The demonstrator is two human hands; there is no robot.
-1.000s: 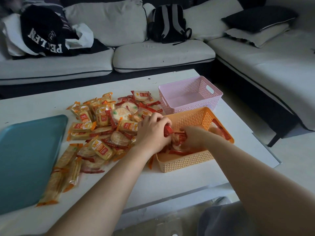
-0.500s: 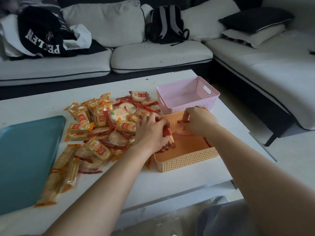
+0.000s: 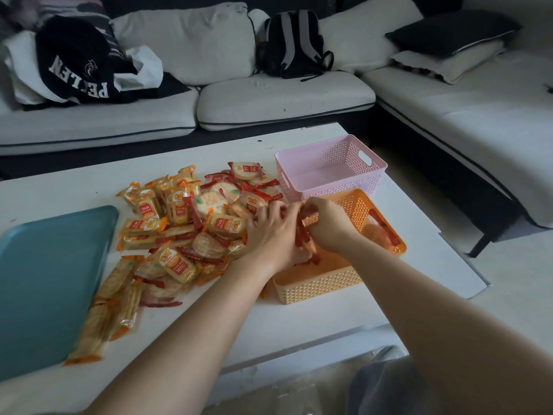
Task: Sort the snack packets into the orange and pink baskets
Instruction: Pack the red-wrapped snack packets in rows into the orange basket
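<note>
A heap of snack packets (image 3: 185, 226), orange-edged and red-edged, covers the middle of the white table (image 3: 299, 319). To its right stands the orange basket (image 3: 323, 284) with red-edged packets (image 3: 380, 232) at its far end. Behind it sits the pink basket (image 3: 326, 175), with nothing visible inside. My left hand (image 3: 275, 235) and my right hand (image 3: 329, 226) meet at the orange basket's left rim, both closed on a bunch of red-edged packets (image 3: 302, 235) held between them. The fingers hide most of the bunch.
A teal tray (image 3: 45, 280) lies at the table's left. Long cracker packets (image 3: 110, 310) trail toward the front edge. A white sofa with a backpack (image 3: 293, 43), clothes and cushions wraps around the back and right. The table's right edge is close to the baskets.
My right hand came out of the orange basket, went up toward its far rim, then moved left to join my left hand at the red-edged packets. The left hand stayed nearly in place.
</note>
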